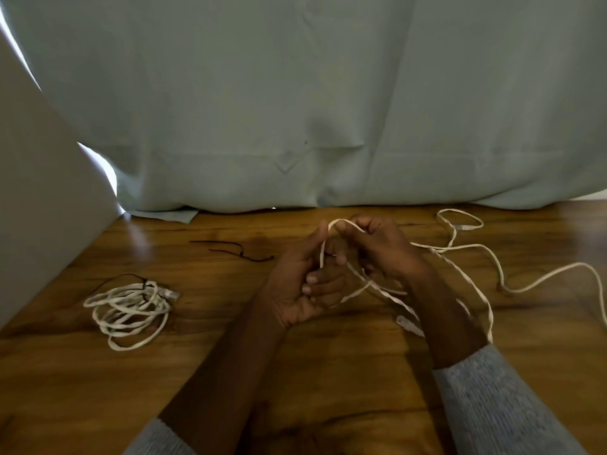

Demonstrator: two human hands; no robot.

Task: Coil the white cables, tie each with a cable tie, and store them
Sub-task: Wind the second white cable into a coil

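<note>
Head view, left hand: grip curled round the first loops of the loose white cable.
Right hand: pinches the same cable at the loop top.
Cable position: trails right across the desk.
Finished coil: left, apparently tied.
Spare ties: behind.
Risk: the trailing length may kink or snag, springing the loops.
Containers: none visible.

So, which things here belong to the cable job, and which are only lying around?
Belong to the job:
- loose white cable, held by left hand and right hand
- coiled white cable, already tied
- spare black cable tie

Only lying around:
- pale curtain
- wooden table as work surface
</note>
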